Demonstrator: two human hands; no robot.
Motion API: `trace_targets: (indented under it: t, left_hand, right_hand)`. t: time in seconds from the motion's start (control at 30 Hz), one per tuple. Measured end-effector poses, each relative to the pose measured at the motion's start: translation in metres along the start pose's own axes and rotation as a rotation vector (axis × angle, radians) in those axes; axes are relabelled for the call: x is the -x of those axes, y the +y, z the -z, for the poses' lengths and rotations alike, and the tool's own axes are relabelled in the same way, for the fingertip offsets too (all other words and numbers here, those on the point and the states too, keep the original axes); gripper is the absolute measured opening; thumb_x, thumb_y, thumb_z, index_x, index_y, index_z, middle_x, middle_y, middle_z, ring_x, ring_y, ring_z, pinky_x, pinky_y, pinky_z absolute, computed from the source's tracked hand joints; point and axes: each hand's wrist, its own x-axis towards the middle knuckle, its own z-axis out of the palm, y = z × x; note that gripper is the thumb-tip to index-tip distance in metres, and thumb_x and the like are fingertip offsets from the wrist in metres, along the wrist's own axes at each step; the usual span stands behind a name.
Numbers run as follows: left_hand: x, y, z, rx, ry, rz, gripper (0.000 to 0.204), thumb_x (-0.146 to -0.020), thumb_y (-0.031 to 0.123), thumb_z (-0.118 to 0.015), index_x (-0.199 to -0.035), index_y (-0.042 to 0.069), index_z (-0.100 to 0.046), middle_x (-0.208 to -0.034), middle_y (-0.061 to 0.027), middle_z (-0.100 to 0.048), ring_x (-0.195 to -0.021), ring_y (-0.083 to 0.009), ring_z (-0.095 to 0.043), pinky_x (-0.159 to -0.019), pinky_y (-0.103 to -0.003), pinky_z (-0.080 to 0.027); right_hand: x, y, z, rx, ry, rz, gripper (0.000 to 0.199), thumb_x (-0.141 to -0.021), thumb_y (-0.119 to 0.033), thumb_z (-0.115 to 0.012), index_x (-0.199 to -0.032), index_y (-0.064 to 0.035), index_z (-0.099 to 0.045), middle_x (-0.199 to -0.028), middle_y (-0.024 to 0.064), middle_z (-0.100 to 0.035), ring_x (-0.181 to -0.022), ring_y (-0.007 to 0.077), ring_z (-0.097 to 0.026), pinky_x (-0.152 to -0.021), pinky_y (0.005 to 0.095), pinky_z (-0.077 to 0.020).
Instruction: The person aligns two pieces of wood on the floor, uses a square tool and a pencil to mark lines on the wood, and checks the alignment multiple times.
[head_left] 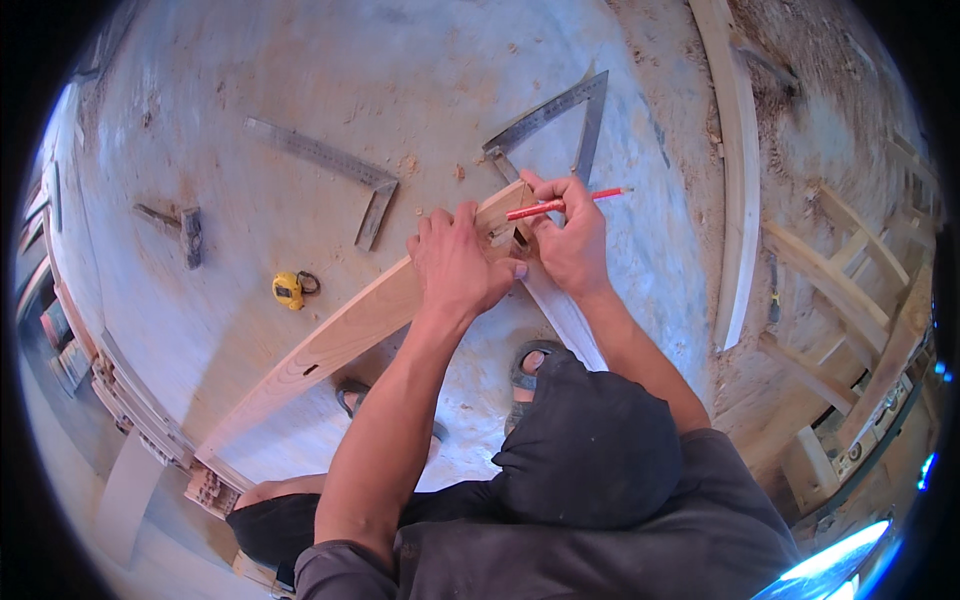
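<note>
Right hand (572, 240): pinching red pencil (565, 203) over board (350, 325) end.
Left hand (455, 262): spread, pressing board.
Square (560, 125): just beyond.

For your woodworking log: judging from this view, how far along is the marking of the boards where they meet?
Done: two boards lie meeting in a corner on the floor, a steel square beside it. In hand: the left hand presses the joint while the right hand holds a red pencil over it. Left: whether any line is drawn cannot be told; a tape measure lies aside.
</note>
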Motion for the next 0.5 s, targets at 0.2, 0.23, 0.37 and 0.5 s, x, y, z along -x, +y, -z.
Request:
trace_targets:
  t: [0.2,0.23,0.37,0.5]
  left_hand:
    - [-0.001,-0.001,0.0,0.008,0.042,-0.031,0.081,-0.061,0.033,-0.092,-0.129,0.005,-0.059,-0.111,-0.0194,-0.06,-0.112,-0.038,-0.055,-0.098,-0.051,-0.04]
    - [-0.003,-0.002,-0.004,0.013,0.06,-0.037,0.081,-0.06,0.032,-0.092,-0.129,0.006,-0.059,-0.111,-0.0192,-0.06,-0.111,-0.038,-0.055,-0.097,-0.051,-0.04]
    - [-0.004,-0.001,-0.004,0.022,0.063,-0.049,0.081,-0.06,0.028,-0.093,-0.13,0.007,-0.059,-0.109,-0.0185,-0.059,-0.109,-0.0378,-0.055,-0.095,-0.05,-0.04]
    - [-0.005,0.0,-0.002,0.028,0.051,-0.046,0.082,-0.06,0.027,-0.092,-0.131,0.008,-0.058,-0.111,-0.0176,-0.058,-0.109,-0.0369,-0.054,-0.096,-0.049,-0.039]
  right_hand:
    - [0.01,0.01,-0.011,0.066,0.101,0.074,0.018,-0.087,0.01,-0.068,-0.095,-0.0011,-0.056,-0.123,0.0203,-0.073,-0.102,0.0171,-0.069,-0.087,0.031,-0.0556]
    - [0.011,0.02,-0.012,0.088,0.111,0.141,0.019,-0.087,0.01,-0.07,-0.095,-0.0013,-0.056,-0.119,0.0189,-0.074,-0.101,0.0176,-0.07,-0.086,0.0312,-0.056]
    - [0.01,0.018,-0.015,0.227,0.209,0.304,0.023,-0.084,0.009,-0.074,-0.091,-0.0018,-0.055,-0.105,0.0145,-0.074,-0.094,0.0197,-0.072,-0.083,0.0314,-0.0568]
    - [0.012,0.005,-0.026,0.006,0.397,0.038,0.027,-0.078,0.006,-0.077,-0.085,-0.005,-0.053,-0.089,0.0118,-0.068,-0.083,0.029,-0.068,-0.075,0.0381,-0.0548]
